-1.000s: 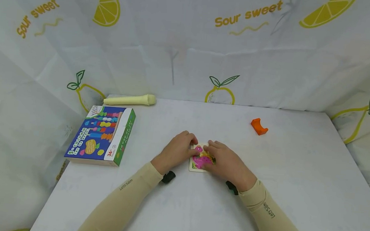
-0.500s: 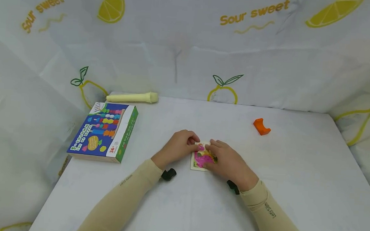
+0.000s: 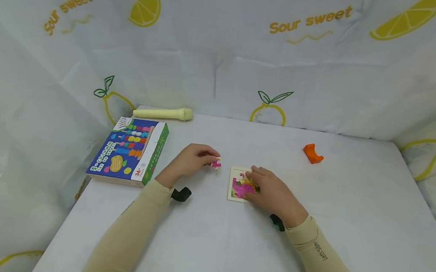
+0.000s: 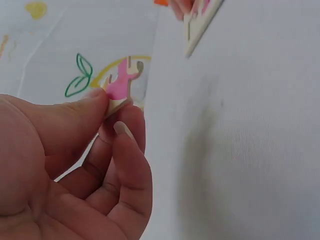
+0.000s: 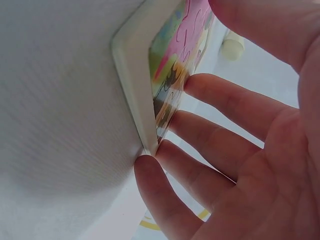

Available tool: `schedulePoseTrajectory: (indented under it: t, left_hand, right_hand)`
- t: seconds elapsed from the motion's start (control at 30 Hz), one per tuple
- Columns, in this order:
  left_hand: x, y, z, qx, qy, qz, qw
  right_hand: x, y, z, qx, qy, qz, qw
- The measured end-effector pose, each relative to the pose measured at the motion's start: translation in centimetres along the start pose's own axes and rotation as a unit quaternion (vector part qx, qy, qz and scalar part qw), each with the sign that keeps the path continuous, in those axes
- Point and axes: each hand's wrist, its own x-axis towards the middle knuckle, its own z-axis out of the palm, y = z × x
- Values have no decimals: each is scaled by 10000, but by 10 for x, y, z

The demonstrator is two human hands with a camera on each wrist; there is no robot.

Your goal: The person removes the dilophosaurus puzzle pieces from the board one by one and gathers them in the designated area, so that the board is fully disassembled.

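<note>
My left hand [image 3: 187, 161] pinches a small pink-and-cream jigsaw piece [image 3: 216, 163] between thumb and fingers, raised off the table left of the puzzle. In the left wrist view the piece [image 4: 119, 89] stands on edge, its knob pointing away from the thumb. A square jigsaw puzzle board [image 3: 231, 185] with a pale frame and a pink picture lies flat on the table. My right hand [image 3: 274, 194] rests on the board's right side. The right wrist view shows its fingers [image 5: 212, 137] spread, with fingertips touching the picture and frame. The board's right part is hidden in the head view.
A blue toy box [image 3: 125, 152] lies at the left, with a pale yellow stick [image 3: 162, 113] behind it. An orange curved block [image 3: 312, 154] sits at the back right. Patterned white cloth [image 3: 222, 69] hangs behind the white table [image 3: 203, 240].
My left hand has moved left, away from the board, with the jigsaw piece lifted out of its upper-left area. The right hand stays on the board. The head view has shifted slightly.
</note>
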Motion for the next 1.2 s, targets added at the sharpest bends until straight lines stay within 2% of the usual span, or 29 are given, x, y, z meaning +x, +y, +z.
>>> schedulePoseTrajectory:
  t: [0.17, 0.27, 0.33, 0.63, 0.9, 1.2]
  left_hand:
    - [-19, -13, -30, 522, 381, -617, 9960]
    - [-26, -17, -40, 839, 617, -956, 9900]
    - [-27, -20, -43, 1019, 695, -1064, 9866]
    - [-25, -27, -39, 1302, 731, -1229, 9811]
    - [-25, -27, -39, 1247, 826, -1474, 9777]
    - [-27, -31, -37, 1172, 904, -1426, 9786]
  right_hand:
    - [-2, 3, -1, -49, 125, -128, 9998]
    - [-3, 5, -2, -30, 143, -129, 9998]
    - [-3, 6, -2, -17, 134, -92, 9999]
    - [-3, 8, 0, 70, 90, -60, 9999]
    - [-2, 8, -2, 149, 60, -48, 9999]
    - [3, 16, -10, 385, -67, 86, 9992]
